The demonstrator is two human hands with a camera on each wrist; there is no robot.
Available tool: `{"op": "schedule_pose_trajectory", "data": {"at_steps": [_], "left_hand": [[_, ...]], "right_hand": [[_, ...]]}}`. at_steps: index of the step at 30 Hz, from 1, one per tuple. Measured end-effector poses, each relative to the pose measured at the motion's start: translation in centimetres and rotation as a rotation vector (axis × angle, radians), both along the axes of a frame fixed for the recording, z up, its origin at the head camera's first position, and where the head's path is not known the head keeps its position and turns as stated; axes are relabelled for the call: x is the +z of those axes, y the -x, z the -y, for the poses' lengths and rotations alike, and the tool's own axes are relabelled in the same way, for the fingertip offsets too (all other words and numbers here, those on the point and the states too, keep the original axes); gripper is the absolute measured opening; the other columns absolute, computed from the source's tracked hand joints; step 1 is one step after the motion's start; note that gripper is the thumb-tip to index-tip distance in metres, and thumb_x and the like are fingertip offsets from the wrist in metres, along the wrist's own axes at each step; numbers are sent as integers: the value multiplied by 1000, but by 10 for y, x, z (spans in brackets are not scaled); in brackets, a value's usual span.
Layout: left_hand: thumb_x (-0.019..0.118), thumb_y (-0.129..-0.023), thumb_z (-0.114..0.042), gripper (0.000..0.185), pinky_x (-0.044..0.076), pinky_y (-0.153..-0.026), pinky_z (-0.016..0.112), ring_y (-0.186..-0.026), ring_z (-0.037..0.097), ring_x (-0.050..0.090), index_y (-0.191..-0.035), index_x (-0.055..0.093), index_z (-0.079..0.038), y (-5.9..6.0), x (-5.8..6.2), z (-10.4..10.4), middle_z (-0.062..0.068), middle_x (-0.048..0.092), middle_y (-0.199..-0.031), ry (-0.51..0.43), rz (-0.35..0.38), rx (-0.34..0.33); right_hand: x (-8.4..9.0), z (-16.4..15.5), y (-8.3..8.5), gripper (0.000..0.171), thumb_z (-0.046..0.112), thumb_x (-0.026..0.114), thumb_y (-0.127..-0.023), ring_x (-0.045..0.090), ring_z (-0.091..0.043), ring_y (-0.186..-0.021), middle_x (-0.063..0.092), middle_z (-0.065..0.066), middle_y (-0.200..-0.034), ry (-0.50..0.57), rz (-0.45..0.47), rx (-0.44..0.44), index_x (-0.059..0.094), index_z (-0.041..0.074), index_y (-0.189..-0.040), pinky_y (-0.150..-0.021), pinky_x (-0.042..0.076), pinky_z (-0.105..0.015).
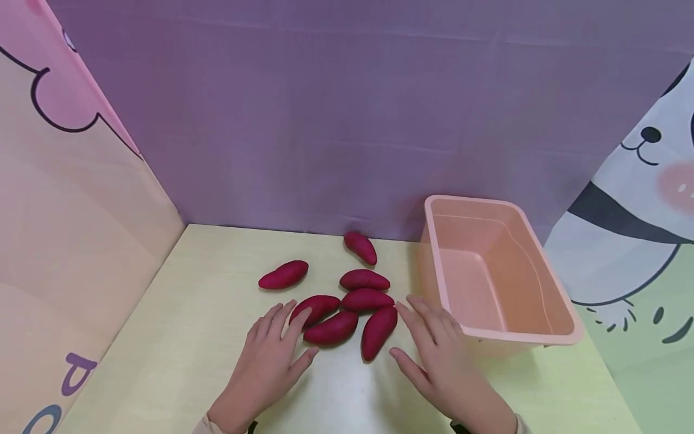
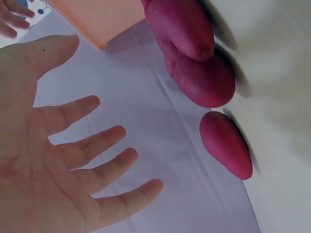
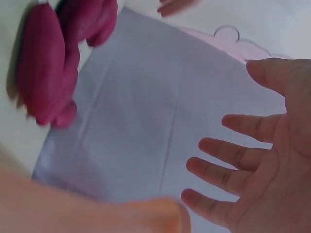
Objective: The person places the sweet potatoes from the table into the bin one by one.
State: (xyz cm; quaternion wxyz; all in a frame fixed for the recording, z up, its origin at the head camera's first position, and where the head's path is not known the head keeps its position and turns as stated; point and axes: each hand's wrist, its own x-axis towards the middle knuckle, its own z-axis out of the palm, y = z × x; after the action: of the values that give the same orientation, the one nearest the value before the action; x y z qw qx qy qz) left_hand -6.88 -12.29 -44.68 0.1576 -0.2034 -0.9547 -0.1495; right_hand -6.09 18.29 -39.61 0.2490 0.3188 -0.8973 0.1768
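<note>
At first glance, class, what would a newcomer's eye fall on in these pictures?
Seven dark red sweet potatoes stand out on the pale tabletop, most grouped near the middle. The left hand and right hand, fingers spread, flank the nearest ones. The big peach tub at the right also draws the eye.

Roomy left, tight right

Open surface (image 1: 179, 313) left of the clustered sweet potatoes (image 1: 331, 330), plus a lane in front, between left hand (image 1: 265, 361) and right hand (image 1: 447, 361). Pink plastic bin (image 1: 472, 283) stands just beside right hand, walls blocking sideways passage; top open from above. Purple backdrop (image 1: 303, 120) closes off rear. Several cluster members touch, leaving scant gaps.
</note>
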Motion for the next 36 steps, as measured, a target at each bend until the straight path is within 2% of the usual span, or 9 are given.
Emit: {"op": "schedule_pose_trajectory", "data": {"at_steps": [5,9,14,17,20,25,31,33,36], "left_hand": [[78,-86,-30,60,52,-89,57,-124,43,48,-136,56,-6,10,0,9,21,49,-138,-88,-51,-26],[75,-90,-29,56,53,-89,55,-129,40,44,-138,55,-7,19,-1,17,18,47,-141,-167,15,-14],[72,-94,-25,53,49,-95,58,-132,40,42,-140,54,-7,33,0,26,17,46,-144,-255,114,25],[72,-93,-20,51,44,-101,59,-130,41,44,-138,54,-3,43,1,33,20,48,-141,-316,132,25],[72,-93,-17,49,47,-99,54,-127,37,48,-136,55,0,54,-1,40,19,51,-138,-397,163,6],[72,-93,-13,45,52,-89,49,-121,33,51,-133,56,1,70,-7,49,17,54,-134,-475,205,11],[72,-94,-14,48,46,-96,58,-129,43,43,-135,54,2,88,-14,59,27,43,-141,-469,219,64],[71,-95,-15,49,44,-99,60,-131,45,40,-137,53,2,94,-18,63,29,41,-143,-471,238,79],[70,-95,-15,51,42,-101,61,-132,46,39,-139,51,2,103,-24,67,29,40,-144,-478,278,98]], "right_hand": [[15,-25,3,63,51,39,-105,52,-35,-124,55,-17,-135,24,12,-38,54,0,-139,-99,43,-54],[24,-51,3,55,47,47,-104,57,-30,-118,60,-12,-131,40,20,-77,56,3,-137,-101,43,-38],[33,-86,-1,47,14,71,-93,57,-29,-116,61,-8,-130,120,77,-145,57,7,-137,-100,34,-11],[38,-106,-2,52,3,73,-89,55,-26,-112,61,-9,-130,176,140,-191,56,6,-138,-82,46,-9],[39,-125,-2,51,-1,72,-89,55,-13,-107,64,-10,-125,226,161,-228,58,7,-137,-66,47,-9],[36,-151,1,43,1,70,-90,52,5,-103,66,-13,-119,269,154,-312,61,4,-133,-76,40,-7],[31,-177,4,33,5,65,-94,53,-37,-108,59,-27,-121,255,131,-474,61,-4,-126,-85,42,-38],[30,-184,5,32,7,63,-96,52,-48,-107,57,-32,-120,250,163,-527,60,-7,-125,-85,43,-33],[29,-193,4,34,11,61,-99,56,-47,-104,56,-32,-121,244,248,-599,58,-9,-127,-70,40,-7]]}}
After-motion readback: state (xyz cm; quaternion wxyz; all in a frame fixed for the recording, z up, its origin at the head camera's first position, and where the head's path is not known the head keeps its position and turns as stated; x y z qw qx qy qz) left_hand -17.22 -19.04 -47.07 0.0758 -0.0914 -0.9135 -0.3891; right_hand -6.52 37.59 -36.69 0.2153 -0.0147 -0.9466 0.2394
